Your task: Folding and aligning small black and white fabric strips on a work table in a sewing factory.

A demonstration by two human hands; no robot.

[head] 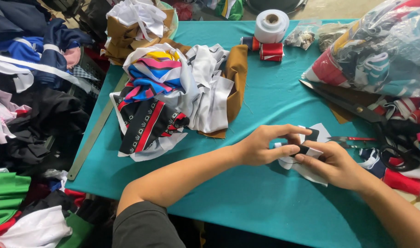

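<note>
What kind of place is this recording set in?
Most likely a small garment or sewing workshop: cut fabric pieces heaped on a teal table, large scissors, a roll of white tape, and more clothes piled alongside.

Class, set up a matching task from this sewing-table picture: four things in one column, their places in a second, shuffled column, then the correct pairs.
Things
1. white tape roll
2. large scissors
3. fabric pile
4. black-and-white fabric piece

Places
A. between the left hand and right hand
B. far edge of the teal table, on striped rolls
C. middle left of the table
D. right side, beside the plastic bag

Pairs: 1-B, 2-D, 3-C, 4-A
</note>
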